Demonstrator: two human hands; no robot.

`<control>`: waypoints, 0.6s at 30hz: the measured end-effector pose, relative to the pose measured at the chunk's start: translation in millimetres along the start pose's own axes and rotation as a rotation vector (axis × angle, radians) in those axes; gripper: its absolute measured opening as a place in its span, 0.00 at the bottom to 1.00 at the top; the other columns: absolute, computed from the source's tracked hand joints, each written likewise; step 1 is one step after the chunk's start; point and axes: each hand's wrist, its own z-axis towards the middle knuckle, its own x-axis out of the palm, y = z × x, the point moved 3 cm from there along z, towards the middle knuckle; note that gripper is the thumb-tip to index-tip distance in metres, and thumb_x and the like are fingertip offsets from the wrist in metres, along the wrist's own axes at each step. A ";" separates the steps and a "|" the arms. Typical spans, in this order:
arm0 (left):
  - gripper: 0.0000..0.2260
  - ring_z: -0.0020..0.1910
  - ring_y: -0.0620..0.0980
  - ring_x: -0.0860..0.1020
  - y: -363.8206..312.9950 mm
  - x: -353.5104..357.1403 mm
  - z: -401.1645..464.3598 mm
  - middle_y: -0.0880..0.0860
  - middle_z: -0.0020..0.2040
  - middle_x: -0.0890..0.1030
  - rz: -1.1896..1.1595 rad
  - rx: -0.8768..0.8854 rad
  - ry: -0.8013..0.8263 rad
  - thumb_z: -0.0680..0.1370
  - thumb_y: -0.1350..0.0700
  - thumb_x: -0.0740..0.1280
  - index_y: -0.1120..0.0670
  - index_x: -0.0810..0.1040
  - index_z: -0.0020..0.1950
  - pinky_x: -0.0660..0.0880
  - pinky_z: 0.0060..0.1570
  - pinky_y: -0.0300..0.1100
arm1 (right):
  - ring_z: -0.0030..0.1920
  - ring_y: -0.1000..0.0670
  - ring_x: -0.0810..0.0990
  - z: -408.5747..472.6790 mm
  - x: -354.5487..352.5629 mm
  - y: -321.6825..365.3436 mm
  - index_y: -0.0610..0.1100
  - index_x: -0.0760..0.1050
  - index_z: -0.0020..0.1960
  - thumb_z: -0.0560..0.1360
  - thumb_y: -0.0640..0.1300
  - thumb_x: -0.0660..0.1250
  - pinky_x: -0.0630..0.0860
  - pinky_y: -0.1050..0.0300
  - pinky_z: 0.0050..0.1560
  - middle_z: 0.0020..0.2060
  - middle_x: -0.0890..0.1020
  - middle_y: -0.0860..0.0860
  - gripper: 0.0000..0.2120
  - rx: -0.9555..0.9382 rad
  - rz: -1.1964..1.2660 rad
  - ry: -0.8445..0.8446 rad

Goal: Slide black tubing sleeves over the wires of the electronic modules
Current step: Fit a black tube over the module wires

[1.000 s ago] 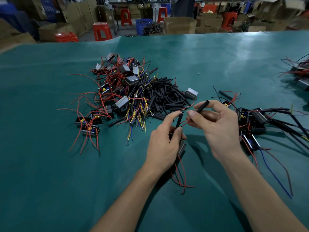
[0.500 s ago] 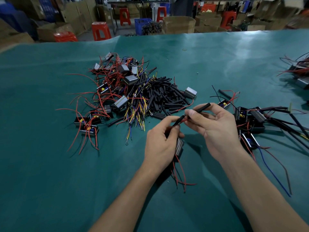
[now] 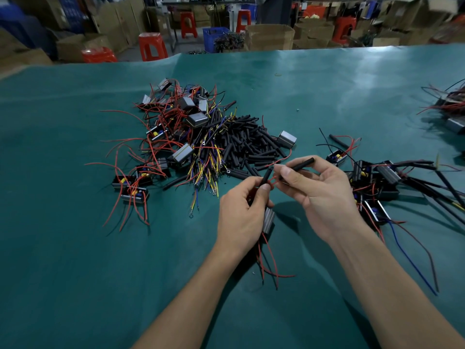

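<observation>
My left hand point(image 3: 240, 212) grips a small grey module point(image 3: 268, 220) and pinches a black sleeve point(image 3: 265, 177) that stands up from its fingers; red wires point(image 3: 270, 263) hang below the hand. My right hand point(image 3: 319, 195) pinches a second black tubing sleeve point(image 3: 303, 164) that points up to the right, its lower end close to red wire tips between the two hands. A heap of loose black sleeves point(image 3: 247, 147) lies just beyond my hands.
Left of the sleeve heap lies a tangle of modules with red, yellow and blue wires point(image 3: 176, 137). To the right sit modules with sleeved wires point(image 3: 377, 182). Another wire bundle point(image 3: 450, 107) lies at the far right edge. Boxes and red stools stand beyond the green table point(image 3: 75, 248).
My hands have drawn together. The right hand's sleeve end has come down next to the red wire tips at the left hand's fingers.
</observation>
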 end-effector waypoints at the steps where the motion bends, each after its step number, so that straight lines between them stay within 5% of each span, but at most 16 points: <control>1: 0.06 0.34 0.41 0.78 0.0 -0.1 -0.1 0.47 0.33 0.81 0.011 0.002 0.001 0.82 0.57 0.66 0.52 0.82 0.50 0.75 0.39 0.40 | 0.45 0.45 0.87 -0.1 0.1 -0.5 0.41 0.80 0.43 0.66 0.38 0.76 0.83 0.55 0.48 0.44 0.87 0.39 0.07 0.005 -0.001 -0.003; 12: 0.09 0.36 0.52 0.79 -0.6 0.2 0.6 0.48 0.33 0.80 0.052 0.024 0.008 0.79 0.49 0.63 0.50 0.80 0.45 0.77 0.42 0.55 | 0.38 0.48 0.84 -2.1 2.2 -0.5 0.43 0.81 0.38 0.69 0.33 0.78 0.84 0.52 0.46 0.35 0.85 0.45 0.08 -0.167 -0.176 -0.098; 18: 0.08 0.36 0.47 0.73 2.9 0.0 2.1 0.44 0.34 0.77 0.063 0.026 0.023 0.79 0.49 0.64 0.49 0.82 0.48 0.73 0.40 0.48 | 0.37 0.49 0.85 -2.3 2.7 1.3 0.42 0.79 0.39 0.69 0.33 0.79 0.84 0.54 0.41 0.35 0.86 0.46 0.09 -0.209 -0.281 -0.096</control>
